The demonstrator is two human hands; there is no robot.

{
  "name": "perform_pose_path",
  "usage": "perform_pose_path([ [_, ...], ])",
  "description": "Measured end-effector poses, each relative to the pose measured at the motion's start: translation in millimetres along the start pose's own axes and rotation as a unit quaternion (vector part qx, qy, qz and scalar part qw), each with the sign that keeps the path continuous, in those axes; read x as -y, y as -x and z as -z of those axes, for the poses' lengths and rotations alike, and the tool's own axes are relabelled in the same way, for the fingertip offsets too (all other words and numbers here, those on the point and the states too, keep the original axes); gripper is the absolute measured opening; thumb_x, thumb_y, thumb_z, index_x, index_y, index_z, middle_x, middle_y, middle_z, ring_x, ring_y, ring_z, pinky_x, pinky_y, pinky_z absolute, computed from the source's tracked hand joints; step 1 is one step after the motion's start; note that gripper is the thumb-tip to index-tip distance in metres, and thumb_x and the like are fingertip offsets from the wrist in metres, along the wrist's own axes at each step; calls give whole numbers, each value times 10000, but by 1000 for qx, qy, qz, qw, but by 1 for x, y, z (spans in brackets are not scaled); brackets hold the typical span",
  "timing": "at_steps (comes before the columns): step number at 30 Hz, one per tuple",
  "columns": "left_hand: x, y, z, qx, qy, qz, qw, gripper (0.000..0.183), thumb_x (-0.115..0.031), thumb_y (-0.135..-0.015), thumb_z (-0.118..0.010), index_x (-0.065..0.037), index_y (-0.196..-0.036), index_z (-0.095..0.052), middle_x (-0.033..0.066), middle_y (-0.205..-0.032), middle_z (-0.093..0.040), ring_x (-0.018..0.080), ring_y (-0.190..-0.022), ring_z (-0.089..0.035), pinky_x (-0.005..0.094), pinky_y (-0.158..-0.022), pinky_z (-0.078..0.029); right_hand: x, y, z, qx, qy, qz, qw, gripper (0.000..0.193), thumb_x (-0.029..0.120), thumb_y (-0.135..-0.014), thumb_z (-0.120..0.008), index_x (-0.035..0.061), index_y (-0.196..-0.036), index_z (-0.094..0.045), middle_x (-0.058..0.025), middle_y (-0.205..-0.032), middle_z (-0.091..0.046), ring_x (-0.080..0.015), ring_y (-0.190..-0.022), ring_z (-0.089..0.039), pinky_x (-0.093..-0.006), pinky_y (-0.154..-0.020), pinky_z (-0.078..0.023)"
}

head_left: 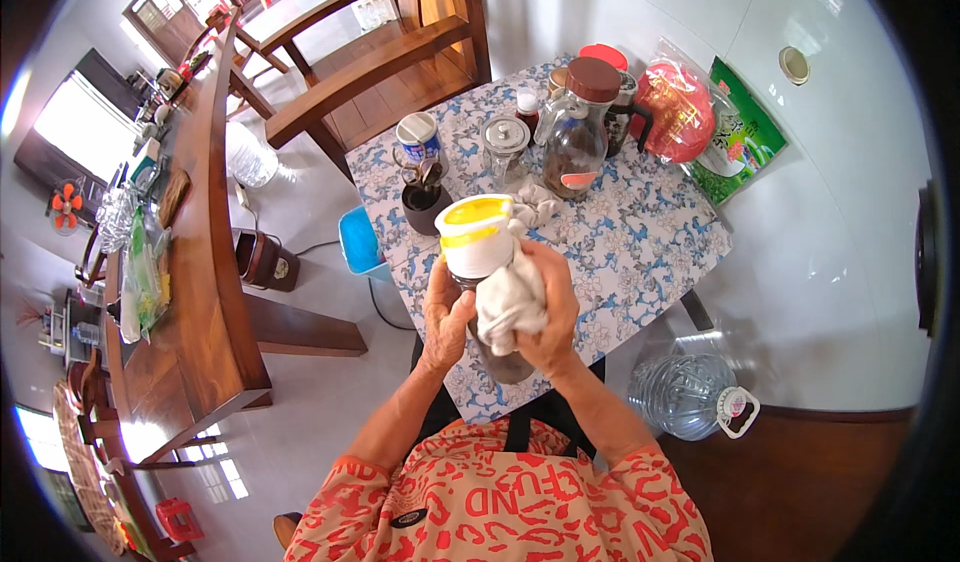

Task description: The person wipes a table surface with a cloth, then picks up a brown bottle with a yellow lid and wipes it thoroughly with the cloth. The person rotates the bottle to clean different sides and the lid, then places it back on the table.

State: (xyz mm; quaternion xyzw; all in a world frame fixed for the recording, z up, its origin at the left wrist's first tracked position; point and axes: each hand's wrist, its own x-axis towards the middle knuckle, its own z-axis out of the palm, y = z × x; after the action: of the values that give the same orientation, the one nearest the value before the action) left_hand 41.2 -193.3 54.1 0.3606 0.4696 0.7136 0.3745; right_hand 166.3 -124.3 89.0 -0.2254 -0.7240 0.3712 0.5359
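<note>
Probably mid-wipe, finish unclear: left hand (447, 324) grips dark cylindrical white-and-yellow-topped bottle (477, 256); right hand (555, 307) clutches crumpled off-white cloth (510, 304), three o'clock side.

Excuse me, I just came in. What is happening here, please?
Over a flower-patterned table, a person's left hand grips the side of a container with a white-and-yellow top. The right hand holds a whitish cloth against it. Farther back on the table stand a clear jug with a brown lid and a dark cup of utensils.
</note>
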Motion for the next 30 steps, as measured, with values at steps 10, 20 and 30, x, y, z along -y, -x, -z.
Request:
perform_pose_path([
  [10, 15, 16, 8, -90, 70, 13, 993, 705, -231, -856, -596, -71, -1423, -209, 140, -1335, -423, 256, -1191, -485, 369, -1010, -418, 17, -9, -11, -7, 32, 140, 990, 463, 240, -757, -737, -12, -1092, -541, -198, -1131, -565, -321, -1005, -572, -386, -852, -465],
  [20, 29, 18, 1, -81, 27, -8, 996, 920, -529, -779, -659, 10, -1397, -243, 110, -1294, -463, 194, -1183, -464, 331, -1000, -353, 12, -43, 0, 62, -318, -232, 917, 273, 56, -814, -581, 16, -1081, -547, -65, -950, -636, -136, -856, -602, -270, -759, -487],
  [30, 28, 11, 7, -69, 268, 61, 959, 450, -173, -955, -476, -91, -1372, -329, 110, -1287, -494, 206, -1114, -546, 333, -933, -482, 22, 5, -20, 23, 86, 117, 989, 430, 175, -734, -734, 12, -1079, -538, -162, -1170, -543, -316, -1041, -546, -393, -893, -441],
])
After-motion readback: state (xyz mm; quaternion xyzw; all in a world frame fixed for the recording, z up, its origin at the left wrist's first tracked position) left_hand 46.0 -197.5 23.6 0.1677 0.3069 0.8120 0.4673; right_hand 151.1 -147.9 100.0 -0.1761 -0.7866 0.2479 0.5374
